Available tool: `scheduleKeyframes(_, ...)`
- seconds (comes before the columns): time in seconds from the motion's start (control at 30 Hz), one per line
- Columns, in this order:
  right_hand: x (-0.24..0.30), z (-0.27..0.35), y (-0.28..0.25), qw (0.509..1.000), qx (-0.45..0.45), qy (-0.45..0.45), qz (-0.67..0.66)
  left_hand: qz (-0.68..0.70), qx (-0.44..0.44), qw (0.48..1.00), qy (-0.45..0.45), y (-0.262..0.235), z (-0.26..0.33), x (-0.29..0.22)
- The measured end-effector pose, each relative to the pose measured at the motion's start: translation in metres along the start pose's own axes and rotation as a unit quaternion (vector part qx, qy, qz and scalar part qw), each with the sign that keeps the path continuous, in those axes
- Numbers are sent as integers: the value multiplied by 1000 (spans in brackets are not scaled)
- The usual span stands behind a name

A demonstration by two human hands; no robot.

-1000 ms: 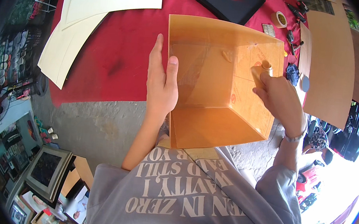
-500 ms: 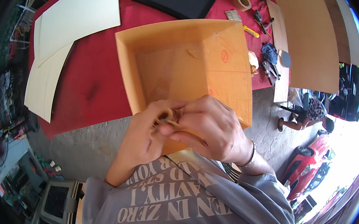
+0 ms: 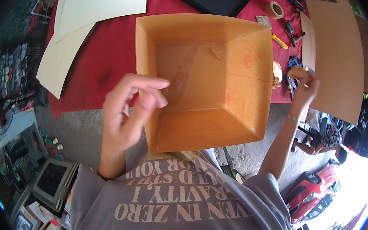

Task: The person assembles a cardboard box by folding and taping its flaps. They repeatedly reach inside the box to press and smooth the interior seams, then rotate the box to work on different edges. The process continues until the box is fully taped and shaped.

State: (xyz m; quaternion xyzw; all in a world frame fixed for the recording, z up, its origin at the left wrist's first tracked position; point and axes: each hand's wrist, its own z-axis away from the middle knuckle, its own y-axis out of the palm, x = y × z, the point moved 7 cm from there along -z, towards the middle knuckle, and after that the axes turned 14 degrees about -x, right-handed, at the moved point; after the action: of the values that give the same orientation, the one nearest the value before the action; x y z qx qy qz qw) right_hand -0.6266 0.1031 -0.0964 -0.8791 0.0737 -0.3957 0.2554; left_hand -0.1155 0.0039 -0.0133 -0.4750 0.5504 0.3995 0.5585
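An open tan box point(image 3: 191, 135) stands in front of me at the table's near edge, its inside facing up. At its left near corner my left hand point(image 3: 128, 110) hovers with fingers bent and apart, nothing visible between them. My right hand point(image 3: 308, 88) is stretched out to the right past the box, its fingers closed on a crumpled tan strip point(image 3: 297, 72) that looks like tape. Under that hand lies a metal hand tool point(image 3: 291, 85), partly covered. A small curled tan scrap point(image 3: 216, 53) lies inside the box.
A red-covered table point(image 3: 103, 72) carries white sheets point(image 3: 101, 9), a black panel point(image 3: 206, 2), a tape roll point(image 3: 275, 10), a yellow cutter point(image 3: 279, 41) and crumpled paper point(image 3: 277, 74). Brown boards point(image 3: 338, 53) lie at right. Another person point(image 3: 326, 141) is farther right.
My hands have come apart from the tan piece they worked together. The right hand carried it to the far right; the left stayed near the box's left side.
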Motion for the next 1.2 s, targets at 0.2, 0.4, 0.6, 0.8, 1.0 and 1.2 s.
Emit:
scheduleKeyframes(0.2, -228, 48, 115, 943, 188, -138, 239, -75, 79, 895, 433, 35, 26, -101)
scheduleKeyframes(0.4, -200, -6, 88, 939, 44, -116, 319, -226, -71, 890, 389, 46, 67, -149)
scheduleKeyframes(0.6, 83, -10, 40, 982, 128, -97, -98, -232, -16, 929, 289, 7, 39, -115)
scheduleKeyframes(0.8, 249, 187, 113, 691, 592, -365, -198, -135, -258, 955, 58, -45, 8, 38)
scheduleKeyframes(1.0, 186, 316, 245, 605, 703, -363, 96, -143, -197, 970, -1, -16, 5, 83)
scheduleKeyframes(1.2, 178, 354, 306, 713, 599, -359, 61, -144, -181, 972, -48, -13, 3, 91)
